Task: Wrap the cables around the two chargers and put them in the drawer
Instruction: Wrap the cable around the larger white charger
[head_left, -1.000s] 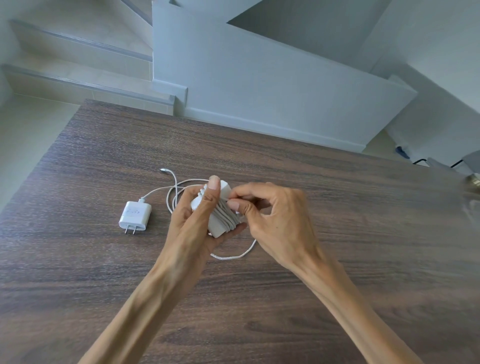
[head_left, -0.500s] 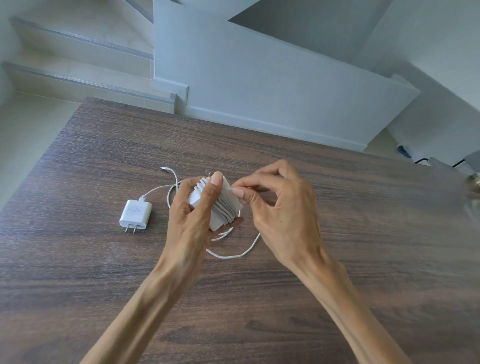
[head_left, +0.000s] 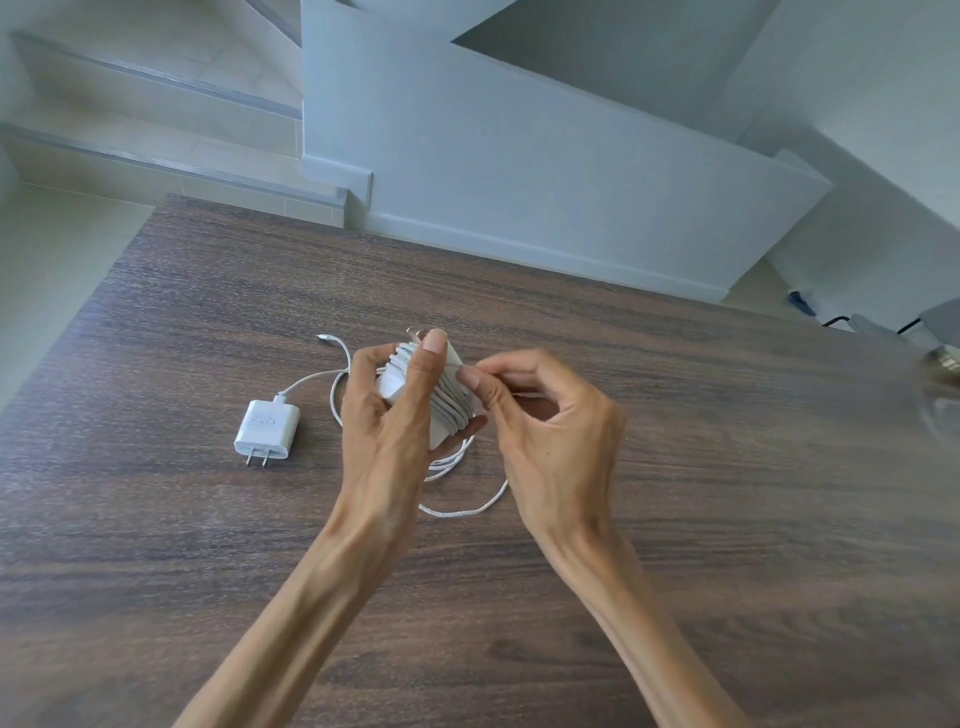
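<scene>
White, left of centre in the frame: second charger flat on the wooden table, unmoved, its cable loose and unwrapped. At centre, left hand clamped around the held charger, thumb pinning coils, one more turn than a second ago and less slack trailing below. Right of centre, right hand pinching the cord at the block's upper edge; first wrap nearly done, no drawer in sight.

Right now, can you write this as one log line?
left hand: holds charger | right hand: winding cable | second charger: on table, unwrapped
</scene>
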